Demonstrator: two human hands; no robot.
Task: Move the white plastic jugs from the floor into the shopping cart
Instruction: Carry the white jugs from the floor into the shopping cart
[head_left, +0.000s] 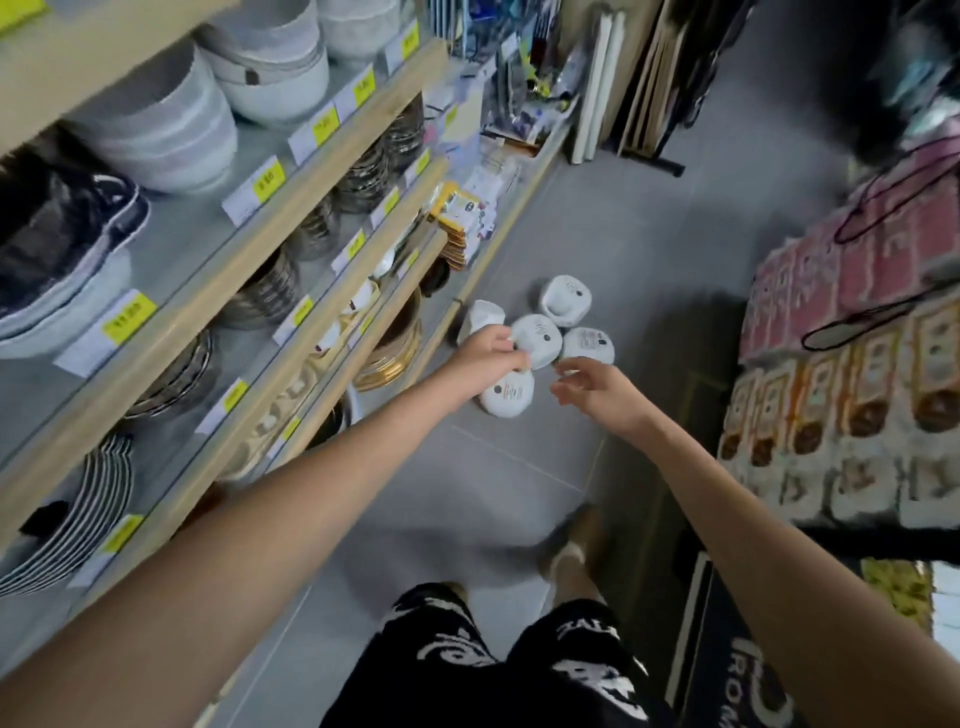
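Note:
Several white plastic jugs stand close together on the grey floor beside the bottom shelf: a far one, a left one, a middle one, a right one and a near one. My left hand reaches down over them, its fingers curled at the edge of the middle jug. My right hand hovers just right of the near jug with fingers apart, holding nothing. I cannot make out a shopping cart in this view.
Shelves of bowls and plates run along the left. Stacked packaged goods fill the right side, with a dark sign or mat below. Flat boards lean at the aisle's far end. My legs and feet are at the bottom.

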